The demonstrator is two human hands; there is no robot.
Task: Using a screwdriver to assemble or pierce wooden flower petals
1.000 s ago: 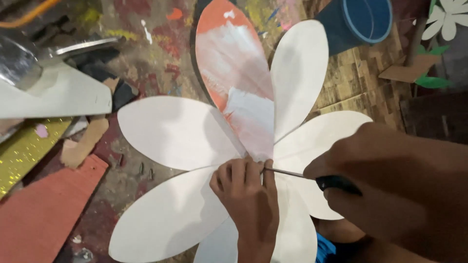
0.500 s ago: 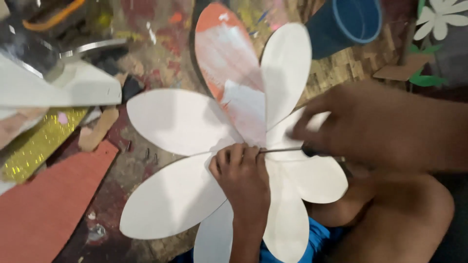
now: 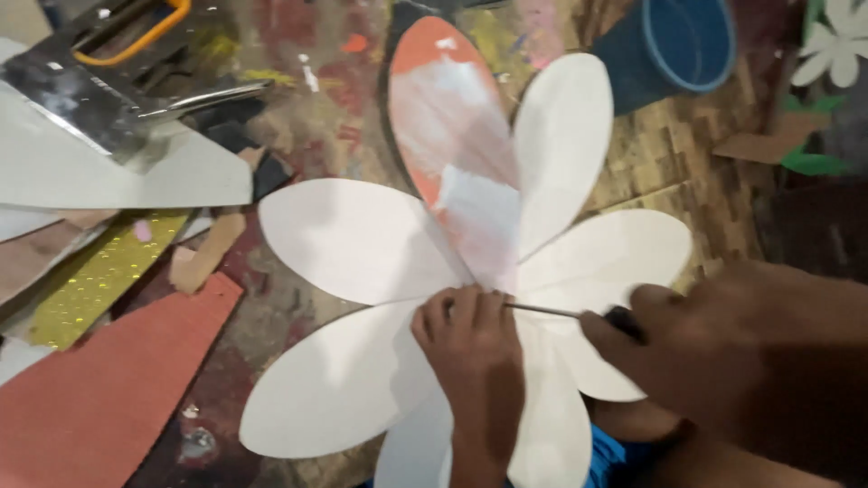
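A large paper flower point(image 3: 470, 298) lies flat on the paint-stained floor point(image 3: 307, 117). Seven petals can be counted: six plain white, and one at the top streaked orange and white. The left hand point(image 3: 475, 348) presses its curled fingers on the centre where the petals meet. The right hand point(image 3: 723, 348) has its grip closed around the dark handle of one thin metal tool point(image 3: 556, 312), its tip at the left fingertips. One blue cup point(image 3: 674, 45) stands beyond the petals.
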